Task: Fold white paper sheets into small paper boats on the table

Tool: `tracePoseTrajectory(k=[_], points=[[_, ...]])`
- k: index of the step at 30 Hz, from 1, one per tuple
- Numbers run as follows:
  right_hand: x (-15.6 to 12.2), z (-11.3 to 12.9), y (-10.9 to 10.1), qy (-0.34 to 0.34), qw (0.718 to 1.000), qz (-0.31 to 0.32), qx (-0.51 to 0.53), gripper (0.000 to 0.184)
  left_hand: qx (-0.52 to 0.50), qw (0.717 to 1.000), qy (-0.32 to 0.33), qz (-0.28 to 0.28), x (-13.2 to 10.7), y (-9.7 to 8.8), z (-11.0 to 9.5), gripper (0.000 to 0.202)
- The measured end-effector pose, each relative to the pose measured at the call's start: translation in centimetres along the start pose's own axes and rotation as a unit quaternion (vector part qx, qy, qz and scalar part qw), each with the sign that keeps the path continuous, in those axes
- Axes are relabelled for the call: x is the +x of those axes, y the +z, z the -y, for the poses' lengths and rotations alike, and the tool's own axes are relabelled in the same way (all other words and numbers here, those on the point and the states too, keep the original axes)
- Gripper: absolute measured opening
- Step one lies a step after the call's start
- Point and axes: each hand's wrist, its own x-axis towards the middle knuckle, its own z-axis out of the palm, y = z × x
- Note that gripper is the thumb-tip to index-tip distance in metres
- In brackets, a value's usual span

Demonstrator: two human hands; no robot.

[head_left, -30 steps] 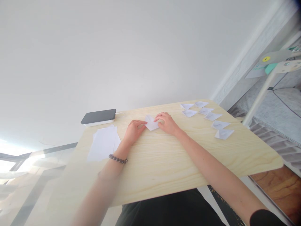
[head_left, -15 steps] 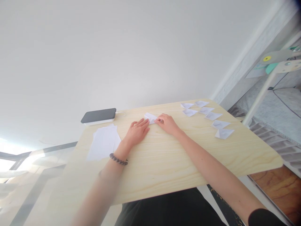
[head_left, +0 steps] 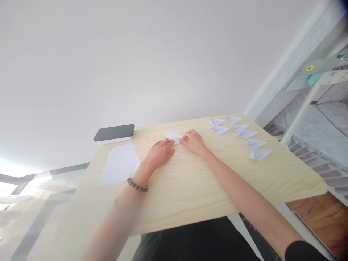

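Note:
A small white folded paper lies on the light wooden table, near its far edge. My left hand rests flat beside it with fingers stretched out, its fingertips touching the paper's near-left edge. My right hand presses down on the paper's right end with curled fingers. A dark bead bracelet circles my left wrist.
A stack of white paper sheets lies to the left. A dark phone on a white block sits at the far left edge with a cable. Several folded white paper pieces are spread at the far right. A white stand rises beyond the table's right side.
The paper went from a wider, raised flap to a narrow, flat strip. My left hand moved from pinching it to lying flat, and my right hand slid along the paper's right end.

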Motion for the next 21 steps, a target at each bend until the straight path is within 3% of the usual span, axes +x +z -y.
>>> tracePoseTrajectory(k=[21], points=[[0.02,0.49,-0.14,0.036,0.999,0.017,-0.031,0.023,0.065,0.998,-0.006,0.0,-0.11,0.17,-0.37,0.034]])
